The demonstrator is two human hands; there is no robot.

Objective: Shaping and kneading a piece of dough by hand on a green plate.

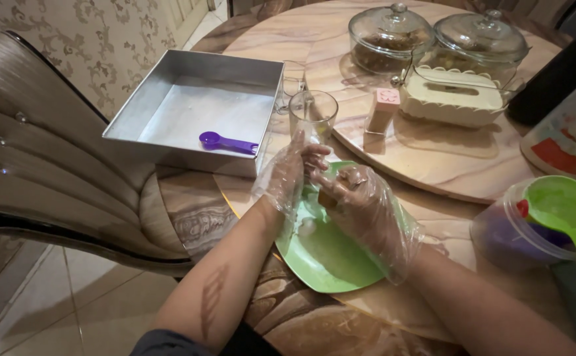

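Both hands wear loose clear plastic gloves and meet over a green plate [331,260] that lies at the near edge of the marble-patterned tabletop [446,224]. The left hand [287,173] is half closed, its fingertips drawn together and pressed against the right hand; what it pinches, if anything, cannot be made out through the glove. The right hand [367,211] is curled around a small brownish lump [350,177] held at the fingertips above the far part of the plate. A pale smear or small white piece [306,227] lies on the plate surface just below the left hand. Directly behind the hands stands a clear drinking glass [312,113], upright, near the plate's far rim. To the left, a square metal baking pan [169,92] rests partly on the tabletop edge and partly over a padded chair [44,158]; a purple measuring spoon [227,142] lies flat inside it near the front wall. Further back on the raised turntable sit two lidded glass jars [393,36], side by side, a cream tissue box [453,99] in front of them, and a small pink block [381,109] just beside the box. At the right, a clear plastic tub [499,231] carries a green measuring scoop [565,211] across its top, well apart from the hands.
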